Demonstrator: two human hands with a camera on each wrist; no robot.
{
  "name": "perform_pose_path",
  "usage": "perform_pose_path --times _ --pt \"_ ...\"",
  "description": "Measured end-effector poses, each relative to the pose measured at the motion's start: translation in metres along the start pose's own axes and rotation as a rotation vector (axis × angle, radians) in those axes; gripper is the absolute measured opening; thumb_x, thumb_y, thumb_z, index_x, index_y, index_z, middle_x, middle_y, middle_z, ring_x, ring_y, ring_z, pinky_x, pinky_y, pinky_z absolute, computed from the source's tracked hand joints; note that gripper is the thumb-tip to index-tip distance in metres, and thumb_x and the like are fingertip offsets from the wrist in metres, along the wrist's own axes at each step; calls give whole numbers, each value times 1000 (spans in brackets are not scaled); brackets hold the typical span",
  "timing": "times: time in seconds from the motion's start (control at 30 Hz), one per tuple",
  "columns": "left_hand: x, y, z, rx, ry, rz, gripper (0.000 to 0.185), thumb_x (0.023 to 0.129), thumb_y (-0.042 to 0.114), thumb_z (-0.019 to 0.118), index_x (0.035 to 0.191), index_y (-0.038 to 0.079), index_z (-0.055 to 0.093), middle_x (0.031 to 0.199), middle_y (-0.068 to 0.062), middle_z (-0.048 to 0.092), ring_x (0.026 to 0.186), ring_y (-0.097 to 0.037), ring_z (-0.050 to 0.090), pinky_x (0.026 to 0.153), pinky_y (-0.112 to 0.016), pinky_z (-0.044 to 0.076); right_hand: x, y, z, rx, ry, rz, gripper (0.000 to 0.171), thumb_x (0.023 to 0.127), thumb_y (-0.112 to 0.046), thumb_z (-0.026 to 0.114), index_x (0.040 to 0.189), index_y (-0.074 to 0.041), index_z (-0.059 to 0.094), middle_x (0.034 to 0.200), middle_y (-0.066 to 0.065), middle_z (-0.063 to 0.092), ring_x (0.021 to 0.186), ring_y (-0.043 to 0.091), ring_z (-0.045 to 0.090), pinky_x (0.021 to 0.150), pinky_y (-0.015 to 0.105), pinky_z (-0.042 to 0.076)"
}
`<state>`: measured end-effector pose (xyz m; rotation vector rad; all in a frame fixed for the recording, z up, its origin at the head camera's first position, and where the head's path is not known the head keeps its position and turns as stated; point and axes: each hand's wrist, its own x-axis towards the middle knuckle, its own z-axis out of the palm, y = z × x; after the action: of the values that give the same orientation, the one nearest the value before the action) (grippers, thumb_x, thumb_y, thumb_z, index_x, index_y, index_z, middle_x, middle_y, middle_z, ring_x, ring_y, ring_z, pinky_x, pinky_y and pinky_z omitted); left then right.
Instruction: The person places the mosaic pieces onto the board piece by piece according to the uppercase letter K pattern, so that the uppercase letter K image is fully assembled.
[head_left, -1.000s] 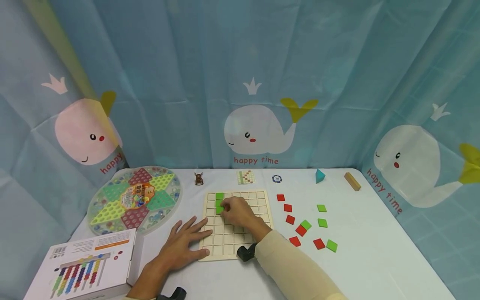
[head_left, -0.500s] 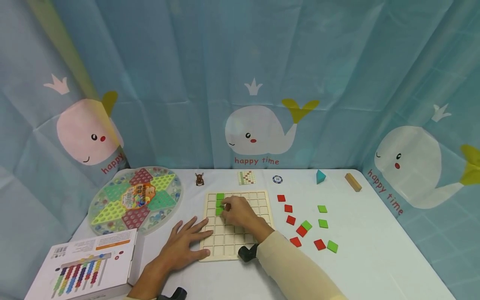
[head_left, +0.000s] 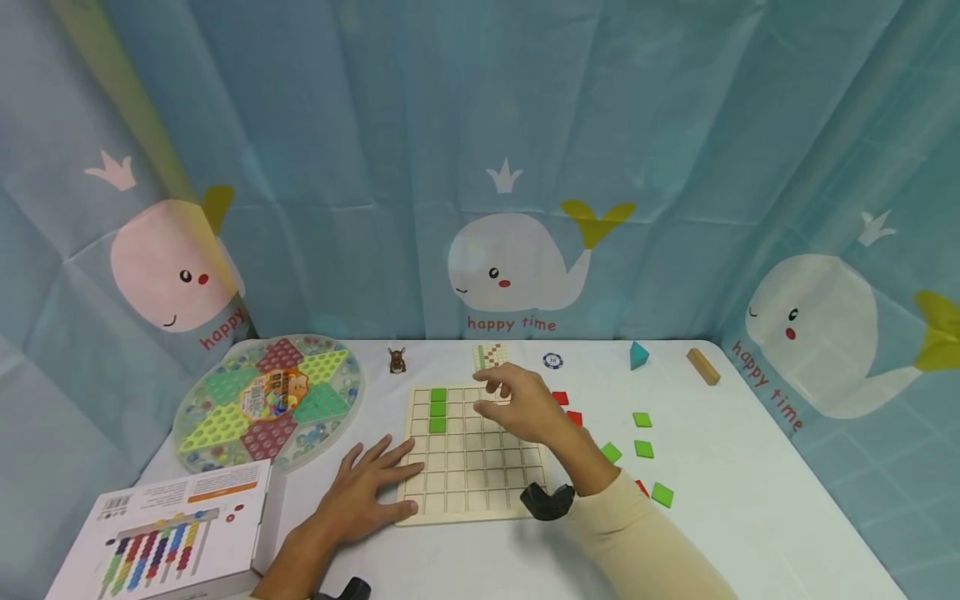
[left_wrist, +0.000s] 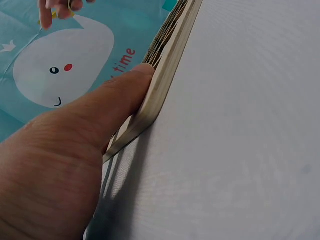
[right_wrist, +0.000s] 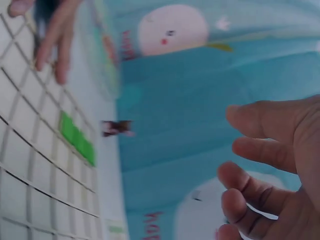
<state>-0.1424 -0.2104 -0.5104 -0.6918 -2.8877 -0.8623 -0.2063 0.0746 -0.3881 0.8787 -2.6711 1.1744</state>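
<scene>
Left hand (head_left: 371, 492) lay flat, fingers spread, on board (head_left: 471, 475) edge | right hand (head_left: 525, 408) hovered above, fingers loose, holding nothing | three green tiles (head_left: 438, 409) set in board; loose tiles (head_left: 642, 420) right, marble game (head_left: 270, 398) left

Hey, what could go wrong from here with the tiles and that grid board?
1. The right hand hangs open above the grid board near the red tiles; its sleeve may sweep loose tiles off their spots.
2. Three green tiles sit in the board's left column; a low pass might knock them out of their cells.
3. The left hand steadies the board's near-left edge; if that pressure slips, the board could shift.
</scene>
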Motion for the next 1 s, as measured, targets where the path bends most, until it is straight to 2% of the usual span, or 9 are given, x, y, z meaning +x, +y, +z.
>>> perform_pose_path --times 0.17,0.3,0.5,0.77,0.83,1.0 --pt "-2 -1 0 -10 4 4 57 80 59 67 126 26 67 148 6 42 140 -32 25 108 -61 4 -18 -3 -29 -17 49 -47 39 84 -17 75 121 -12 67 98 -6 60 83 16 53 67 34 47" --pt "-1 0 0 -13 11 8 56 80 59 68 126 27 67 148 6 42 140 -33 26 108 -61 5 -34 -4 -49 -30 72 -49 41 83 -17 77 123 -15 67 98 -10 58 85 13 51 66 34 47" --pt "0 -1 1 -12 9 5 57 79 59 68 127 27 67 148 6 42 140 -32 25 108 -60 5 -61 3 -75 -56 94 -39 44 83 -17 78 125 -16 65 103 -10 59 90 14 51 73 35 48" --pt "0 2 0 -16 -4 8 57 80 58 68 127 26 67 148 4 42 140 -32 25 108 -61 5 -95 46 -92 -92 150 -5 43 82 -15 78 123 -17 66 109 -10 60 92 15 49 73 33 46" --pt "0 3 -1 -18 1 9 57 80 57 69 126 25 67 148 3 43 140 -33 25 108 -61 5 -101 58 -94 -99 146 4 43 82 -14 78 123 -18 67 109 -11 60 92 14 49 73 32 45" --pt "0 2 -2 -11 6 10 57 79 58 69 126 25 67 148 2 43 140 -33 25 108 -62 5 -113 85 -96 -96 84 17 41 83 -11 75 123 -17 66 109 -9 59 95 16 48 76 39 45"
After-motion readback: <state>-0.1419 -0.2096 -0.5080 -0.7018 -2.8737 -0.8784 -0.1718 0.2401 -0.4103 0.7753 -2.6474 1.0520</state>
